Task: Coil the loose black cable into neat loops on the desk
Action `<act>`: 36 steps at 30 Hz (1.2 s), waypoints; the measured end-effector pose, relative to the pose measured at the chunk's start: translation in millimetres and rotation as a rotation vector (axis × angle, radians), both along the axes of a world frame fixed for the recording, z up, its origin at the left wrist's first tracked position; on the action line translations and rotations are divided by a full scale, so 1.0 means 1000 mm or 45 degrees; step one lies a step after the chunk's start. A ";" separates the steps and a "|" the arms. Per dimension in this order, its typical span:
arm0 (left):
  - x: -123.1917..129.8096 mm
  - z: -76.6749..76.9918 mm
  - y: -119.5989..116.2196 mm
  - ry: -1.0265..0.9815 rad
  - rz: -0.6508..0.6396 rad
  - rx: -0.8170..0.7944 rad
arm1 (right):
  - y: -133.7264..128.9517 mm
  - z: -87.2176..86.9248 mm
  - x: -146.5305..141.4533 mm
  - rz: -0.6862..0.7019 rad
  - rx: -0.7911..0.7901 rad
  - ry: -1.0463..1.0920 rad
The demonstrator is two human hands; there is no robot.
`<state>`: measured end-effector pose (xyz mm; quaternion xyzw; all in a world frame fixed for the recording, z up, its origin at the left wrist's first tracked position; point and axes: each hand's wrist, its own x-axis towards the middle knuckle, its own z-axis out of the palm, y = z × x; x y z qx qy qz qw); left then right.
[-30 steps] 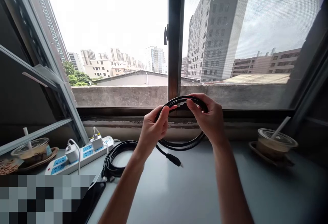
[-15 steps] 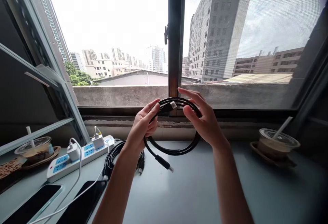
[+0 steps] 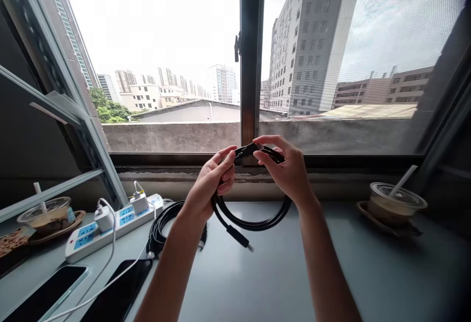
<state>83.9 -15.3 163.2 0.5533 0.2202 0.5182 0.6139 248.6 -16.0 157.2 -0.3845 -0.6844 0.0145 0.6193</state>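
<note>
At the window, both hands (image 3: 211, 182) (image 3: 285, 172) grip a coiled black cable (image 3: 250, 221).

Coiled cable (image 3: 253, 221) hung above bench (image 3: 279, 273), centre, before window (image 3: 252, 67), between left hand (image 3: 209, 184) and right hand (image 3: 287, 172). Second cable coil (image 3: 162, 228) lay on bench, left of it. Power strip (image 3: 114, 219) further left, near sill. Two phones (image 3: 88, 292) at near left. Cup on saucer (image 3: 47, 216) far left; another cup (image 3: 395, 204) far right.
</note>
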 end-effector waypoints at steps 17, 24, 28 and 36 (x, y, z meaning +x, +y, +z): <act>0.006 -0.004 0.001 0.036 -0.010 -0.017 | 0.017 -0.007 0.010 0.171 -0.170 0.497; -0.006 0.000 0.002 0.050 -0.038 -0.057 | 0.008 -0.005 -0.001 0.147 0.012 0.059; -0.007 0.000 0.003 0.046 -0.086 -0.057 | 0.006 -0.008 -0.007 0.020 0.062 -0.233; -0.009 -0.015 0.016 0.494 0.239 0.244 | 0.026 -0.018 -0.004 -0.129 0.132 0.096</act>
